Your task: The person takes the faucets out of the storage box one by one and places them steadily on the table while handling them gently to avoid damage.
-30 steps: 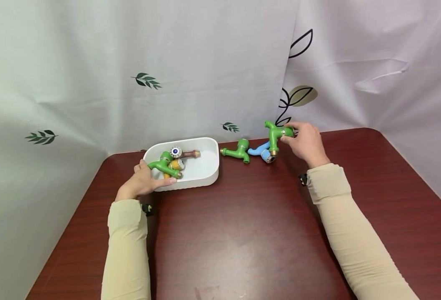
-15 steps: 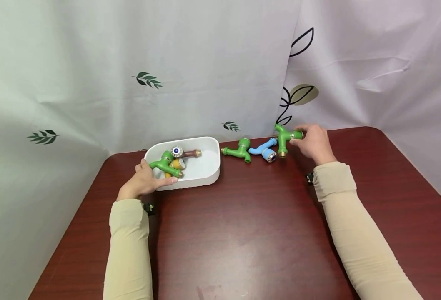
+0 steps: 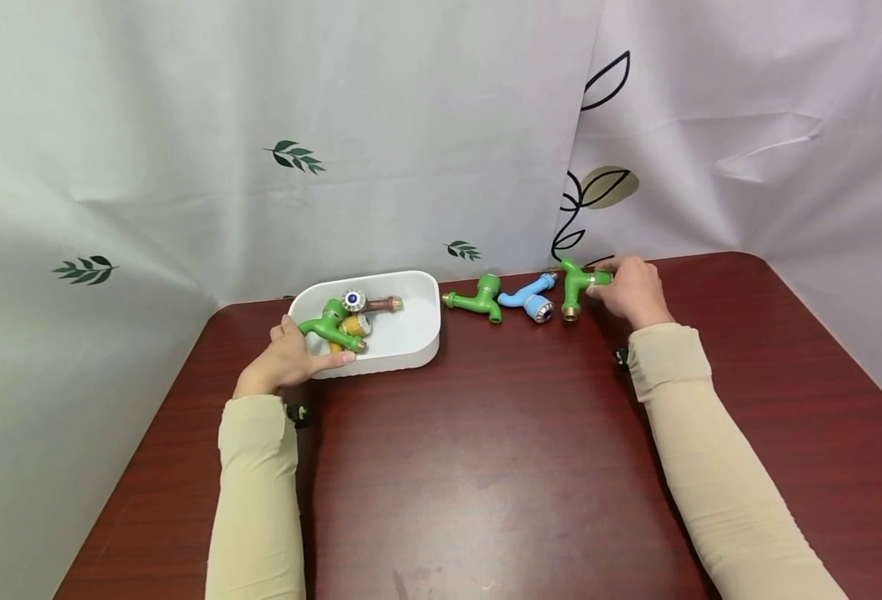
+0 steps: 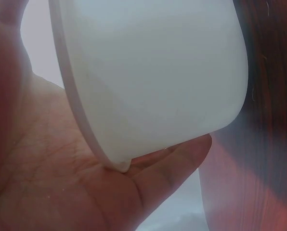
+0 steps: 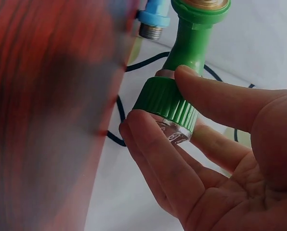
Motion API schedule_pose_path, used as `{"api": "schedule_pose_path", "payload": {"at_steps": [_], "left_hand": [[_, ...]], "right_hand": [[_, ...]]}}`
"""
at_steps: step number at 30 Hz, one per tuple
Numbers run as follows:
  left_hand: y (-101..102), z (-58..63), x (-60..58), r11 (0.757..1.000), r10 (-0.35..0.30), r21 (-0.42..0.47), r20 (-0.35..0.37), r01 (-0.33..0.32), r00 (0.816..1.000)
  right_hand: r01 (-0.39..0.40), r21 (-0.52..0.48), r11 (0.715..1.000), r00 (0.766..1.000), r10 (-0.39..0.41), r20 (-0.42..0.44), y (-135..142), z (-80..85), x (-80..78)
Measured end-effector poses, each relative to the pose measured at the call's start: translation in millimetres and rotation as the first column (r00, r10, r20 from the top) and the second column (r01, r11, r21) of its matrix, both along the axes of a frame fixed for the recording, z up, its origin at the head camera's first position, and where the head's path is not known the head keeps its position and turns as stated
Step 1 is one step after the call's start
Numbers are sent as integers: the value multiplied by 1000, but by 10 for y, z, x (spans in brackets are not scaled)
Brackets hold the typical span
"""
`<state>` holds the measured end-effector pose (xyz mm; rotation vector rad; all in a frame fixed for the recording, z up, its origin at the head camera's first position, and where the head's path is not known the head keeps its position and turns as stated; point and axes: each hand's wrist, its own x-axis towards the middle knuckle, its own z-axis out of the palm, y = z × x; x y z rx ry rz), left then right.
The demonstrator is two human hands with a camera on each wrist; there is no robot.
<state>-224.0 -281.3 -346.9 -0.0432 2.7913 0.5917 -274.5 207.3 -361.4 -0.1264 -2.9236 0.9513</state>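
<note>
My right hand (image 3: 636,290) pinches a green faucet (image 3: 574,287) by its ribbed knob, low over the table's back edge. In the right wrist view the thumb and fingers sit around that knob (image 5: 165,101). A blue faucet (image 3: 531,298) lies just left of it, and another green faucet (image 3: 478,300) lies farther left. My left hand (image 3: 282,360) grips the left end of a white plastic bin (image 3: 418,354), thumb along its front rim. Inside the bin are a green faucet (image 3: 330,327), a yellow-knobbed faucet (image 3: 356,325) and a brown faucet (image 3: 378,305).
The dark red wooden table (image 3: 486,467) ends at a pale curtain (image 3: 411,150) with leaf prints, hanging close behind the bin and faucets. The curtain also rises along the left side.
My right hand has carried the green faucet right and down, from over the blue faucet to beside it. The left hand keeps its grip on the bin.
</note>
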Motion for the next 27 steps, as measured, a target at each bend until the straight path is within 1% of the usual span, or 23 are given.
{"api": "schedule_pose_path", "payload": {"at_steps": [9,18,27], "left_hand": [[1,20,-6,1000,0,-3,12,0,1000],[3,11,-19,1000,4,-13,12,-4,1000],[-1,-10,-23,1000,4,-15,4,-4,1000]], "right_hand": [[9,16,1000,999,-9,45,34,-64,-42],[22,30,999,998,-24,60,32,-114,-72],[28,43,999,998,-30,61,29,-133,-60]]}}
